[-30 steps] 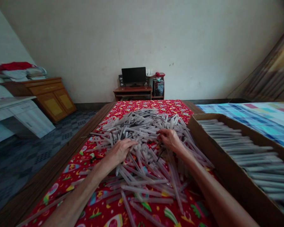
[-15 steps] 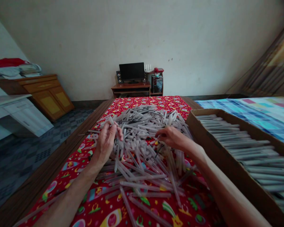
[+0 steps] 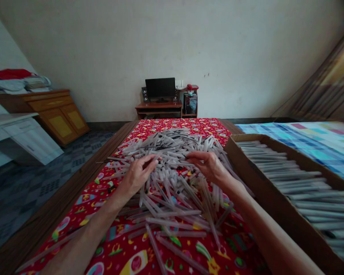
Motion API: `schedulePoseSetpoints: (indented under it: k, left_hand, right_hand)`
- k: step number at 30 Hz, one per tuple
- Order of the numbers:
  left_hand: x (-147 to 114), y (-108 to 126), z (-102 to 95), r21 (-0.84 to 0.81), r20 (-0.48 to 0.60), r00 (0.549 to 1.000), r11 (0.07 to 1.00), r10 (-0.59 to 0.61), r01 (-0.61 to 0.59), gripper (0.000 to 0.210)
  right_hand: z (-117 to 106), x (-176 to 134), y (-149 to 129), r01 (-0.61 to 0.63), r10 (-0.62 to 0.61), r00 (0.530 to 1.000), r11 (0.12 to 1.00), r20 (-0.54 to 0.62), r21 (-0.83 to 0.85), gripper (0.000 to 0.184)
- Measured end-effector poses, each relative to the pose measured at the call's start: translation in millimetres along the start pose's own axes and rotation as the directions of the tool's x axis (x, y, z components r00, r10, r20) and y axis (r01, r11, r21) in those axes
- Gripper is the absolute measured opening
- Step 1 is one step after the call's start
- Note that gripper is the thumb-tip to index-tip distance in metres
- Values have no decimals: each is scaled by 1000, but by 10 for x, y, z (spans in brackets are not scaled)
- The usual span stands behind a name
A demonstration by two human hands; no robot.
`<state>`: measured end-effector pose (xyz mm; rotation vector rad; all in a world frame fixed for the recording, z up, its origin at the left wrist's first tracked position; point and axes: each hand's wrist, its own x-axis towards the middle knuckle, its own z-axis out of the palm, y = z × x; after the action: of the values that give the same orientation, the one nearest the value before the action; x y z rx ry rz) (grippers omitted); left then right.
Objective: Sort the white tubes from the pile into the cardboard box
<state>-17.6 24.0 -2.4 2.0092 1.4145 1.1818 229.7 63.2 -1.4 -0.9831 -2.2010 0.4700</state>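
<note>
A wide heap of translucent plastic pen barrels (image 3: 174, 221) covers the middle of the red patterned cloth (image 3: 123, 248), with small dark pieces scattered among them. Over the heap's left side is my left hand (image 3: 140, 172), thumb and fingers pinched around a pen barrel (image 3: 157, 157) that is mostly hidden against the pile. My right hand (image 3: 208, 163) is level with it on the right, fingers bent and tips together. Something small and dark shows at those tips, too blurred to name. A gap separates the two hands, and their fingertips point toward each other.
To the right stands a long cardboard box (image 3: 260, 173) with rows of whitish pen barrels (image 3: 295, 179) inside. Beyond it lies a checked blue cloth (image 3: 275, 133). A desk with a monitor (image 3: 160, 88) is by the far wall; a wooden cabinet (image 3: 57, 114) stands left.
My left hand has moved right and turned inward; the barrel that stuck up from its fingers is now low. My right hand has shifted slightly, its fingertips now pointing left toward the left hand.
</note>
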Motion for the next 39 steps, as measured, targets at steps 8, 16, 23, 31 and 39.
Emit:
schedulePoseSetpoints:
  k: [8, 16, 23, 31, 39]
  left_hand:
    - [-31, -70, 72, 340, 82, 944, 881, 319, -328, 21]
    - [-39, -76, 71, 354, 76, 950, 883, 302, -309, 21]
    - [-28, -84, 73, 345, 59, 947, 884, 315, -315, 20]
    - [-6, -72, 47, 376, 41, 953, 879, 299, -292, 20]
    - [-13, -38, 29, 385, 48, 945, 867, 324, -317, 21]
  right_hand:
    - [-135, -6, -224, 171, -181, 983, 926, 3, -337, 25]
    - [-238, 3, -207, 100, -101, 995, 882, 23, -461, 26]
    - [-210, -47, 72, -51, 117, 985, 903, 129, -426, 43]
    - [-532, -174, 240, -366, 456, 888, 618, -62, -696, 29]
    - [-590, -289, 412, -408, 551, 834, 569, -36, -714, 28]
